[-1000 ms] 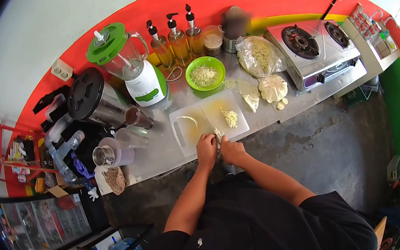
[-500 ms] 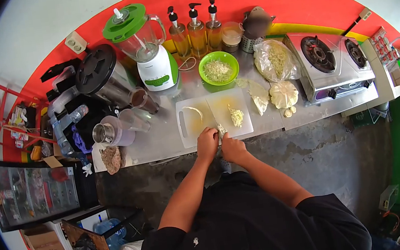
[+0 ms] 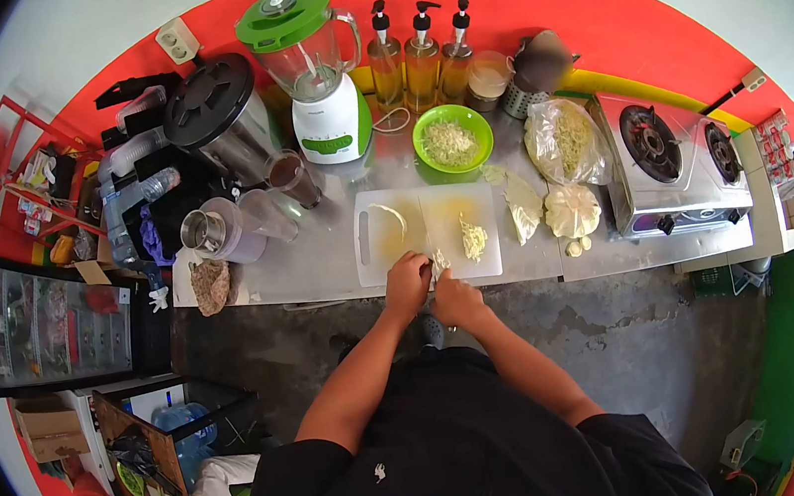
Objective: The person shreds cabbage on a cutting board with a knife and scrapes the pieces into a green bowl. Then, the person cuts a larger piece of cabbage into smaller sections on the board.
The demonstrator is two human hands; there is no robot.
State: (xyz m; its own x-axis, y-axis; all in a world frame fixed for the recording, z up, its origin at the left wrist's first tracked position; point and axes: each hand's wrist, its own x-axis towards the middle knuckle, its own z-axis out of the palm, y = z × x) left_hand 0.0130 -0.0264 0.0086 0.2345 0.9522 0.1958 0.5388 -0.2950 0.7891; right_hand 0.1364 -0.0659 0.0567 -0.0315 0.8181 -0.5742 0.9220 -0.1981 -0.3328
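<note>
At the front edge of the white cutting board (image 3: 380,268), my left hand (image 3: 408,282) is closed on a small pale cabbage piece (image 3: 439,263). My right hand (image 3: 457,298) grips a knife (image 3: 425,224) whose thin blade points away from me across the board, close beside the left fingers. The handle is hidden in my fist. To the blade's right lies a small heap of shredded cabbage (image 3: 474,238). A curved cabbage strip (image 3: 396,216) rests on the board's left half.
Behind the board stands a green bowl (image 3: 426,162) of shredded cabbage. Right of it are loose cabbage leaves (image 3: 522,206), a cut cabbage head (image 3: 572,212), a plastic bag of shreds (image 3: 563,141) and a gas stove (image 3: 674,181). A blender (image 3: 329,128) and pump bottles (image 3: 422,69) line the back.
The view has shifted slightly, so the table's contents sit a little differently in frame. Both hands stay at the board's front edge, with the knife and cabbage piece still held.
</note>
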